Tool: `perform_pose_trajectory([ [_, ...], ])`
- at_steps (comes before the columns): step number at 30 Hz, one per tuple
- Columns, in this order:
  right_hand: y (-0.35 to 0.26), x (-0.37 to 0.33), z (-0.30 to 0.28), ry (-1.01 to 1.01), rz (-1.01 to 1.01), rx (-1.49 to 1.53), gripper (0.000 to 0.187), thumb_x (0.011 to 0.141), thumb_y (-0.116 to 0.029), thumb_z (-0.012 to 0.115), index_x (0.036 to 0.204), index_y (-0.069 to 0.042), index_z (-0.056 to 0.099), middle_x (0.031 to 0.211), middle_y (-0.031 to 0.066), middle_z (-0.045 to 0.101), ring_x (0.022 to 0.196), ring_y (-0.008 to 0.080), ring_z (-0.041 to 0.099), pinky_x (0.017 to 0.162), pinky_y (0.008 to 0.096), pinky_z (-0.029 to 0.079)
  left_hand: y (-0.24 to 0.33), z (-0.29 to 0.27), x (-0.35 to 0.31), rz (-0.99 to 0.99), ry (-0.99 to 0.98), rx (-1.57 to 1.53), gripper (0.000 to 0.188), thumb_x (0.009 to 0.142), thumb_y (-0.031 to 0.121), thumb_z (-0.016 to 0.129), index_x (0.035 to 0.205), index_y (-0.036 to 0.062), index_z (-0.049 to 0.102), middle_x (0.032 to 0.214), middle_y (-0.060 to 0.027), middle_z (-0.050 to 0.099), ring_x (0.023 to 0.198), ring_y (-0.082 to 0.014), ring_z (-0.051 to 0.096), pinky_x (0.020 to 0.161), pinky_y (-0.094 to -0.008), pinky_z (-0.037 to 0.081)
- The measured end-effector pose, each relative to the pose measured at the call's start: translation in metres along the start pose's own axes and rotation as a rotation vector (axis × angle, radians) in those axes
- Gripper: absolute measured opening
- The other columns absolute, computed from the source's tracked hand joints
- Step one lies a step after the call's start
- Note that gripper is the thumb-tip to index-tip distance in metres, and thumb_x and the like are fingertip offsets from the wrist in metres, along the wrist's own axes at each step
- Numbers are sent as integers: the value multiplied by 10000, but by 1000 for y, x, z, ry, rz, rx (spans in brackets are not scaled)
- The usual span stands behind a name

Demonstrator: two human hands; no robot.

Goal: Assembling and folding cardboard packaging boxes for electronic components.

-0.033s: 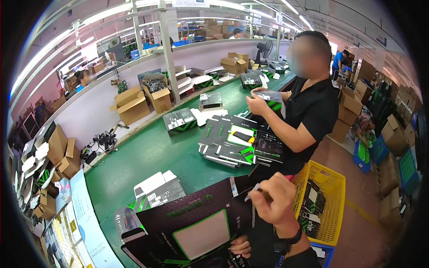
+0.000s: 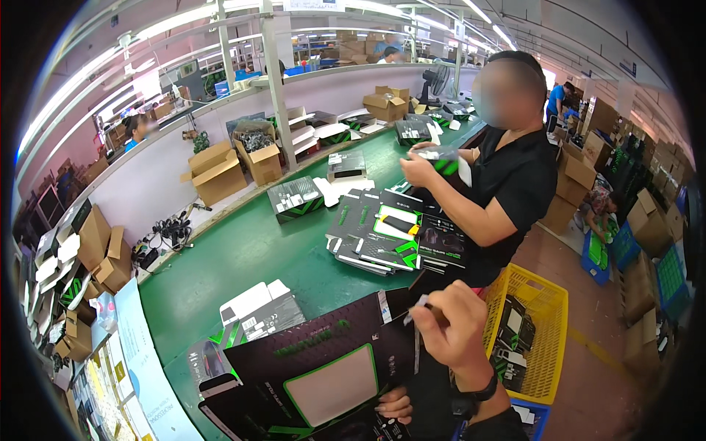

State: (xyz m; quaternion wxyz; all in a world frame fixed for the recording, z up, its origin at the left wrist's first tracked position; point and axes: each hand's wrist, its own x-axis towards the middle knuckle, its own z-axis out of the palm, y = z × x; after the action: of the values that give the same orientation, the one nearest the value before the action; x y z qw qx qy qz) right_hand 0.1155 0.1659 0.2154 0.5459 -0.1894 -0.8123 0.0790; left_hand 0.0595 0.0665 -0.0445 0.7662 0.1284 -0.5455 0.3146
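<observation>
A large black carton blank (image 2: 309, 367) with green lines and a pale window panel is held up in front of me. My left hand (image 2: 395, 406) has its fingers curled over the carton's lower right edge; its forearm is hidden. Just right of the carton's upper corner, my right hand (image 2: 454, 323), with a dark watch on the wrist, pinches a small whitish piece (image 2: 418, 307), perhaps a sticker or tape. A clear strip (image 2: 384, 307) lies on the carton's upper edge. Behind it stands a black and white box (image 2: 268, 312) with raised flaps.
Flattened black cartons (image 2: 368, 235) are stacked on the green table (image 2: 213, 272), a yellow-handled cutter (image 2: 399, 224) on top. A co-worker (image 2: 507, 169) holds a small packet (image 2: 447, 163) across from me. A yellow basket (image 2: 555, 331) stands to my right. Cables (image 2: 173, 234) and cardboard boxes (image 2: 217, 173) line the wall.
The whitish piece in my right hand has tilted slightly upward. The co-worker's hands have shifted a little left with the packet. My left hand and the carton look nearly unchanged.
</observation>
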Motion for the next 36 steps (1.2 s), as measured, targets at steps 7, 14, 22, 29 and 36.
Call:
perform_pose_trajectory([
  [7, 12, 2, 15, -80, 72, -25, 223, 832, -184, 813, 752, -77, 635, 585, 27, 520, 548, 221, 522, 490, 348, 395, -5, -4, 7, -47, -41, -2, 209, 1060, 194, 549, 852, 189, 567, 816, 69, 617, 790, -62, 570, 977, -337, 393],
  [14, 9, 0, 8, -128, 79, 48, 225, 848, -155, 792, 755, -30, 629, 624, 70, 551, 545, 237, 523, 527, 359, 401, -6, -7, 8, -21, -17, -7, 197, 1060, 192, 549, 864, 184, 568, 821, 64, 617, 794, -65, 571, 976, -338, 395],
  [22, 13, -1, 3, -100, 205, -4, 174, 861, -158, 762, 781, -59, 644, 630, 49, 580, 576, 238, 581, 526, 365, 444, -13, -7, 10, -13, -9, -25, 184, 1061, 189, 550, 878, 178, 569, 828, 59, 618, 799, -70, 573, 976, -340, 398],
  [29, 5, 3, 4, -61, 115, -165, 180, 842, -153, 773, 783, -64, 628, 657, 62, 598, 589, 245, 606, 511, 373, 457, -15, -6, 13, 5, -1, -22, 172, 1061, 187, 551, 891, 173, 570, 833, 54, 619, 804, -74, 574, 976, -341, 400],
  [36, 17, -1, -1, -212, 164, 91, 225, 835, -179, 797, 762, -69, 615, 645, 63, 590, 561, 236, 584, 509, 359, 455, -18, -4, 17, 19, 8, -15, 160, 1062, 184, 552, 903, 169, 572, 838, 50, 620, 808, -77, 576, 975, -342, 402],
])
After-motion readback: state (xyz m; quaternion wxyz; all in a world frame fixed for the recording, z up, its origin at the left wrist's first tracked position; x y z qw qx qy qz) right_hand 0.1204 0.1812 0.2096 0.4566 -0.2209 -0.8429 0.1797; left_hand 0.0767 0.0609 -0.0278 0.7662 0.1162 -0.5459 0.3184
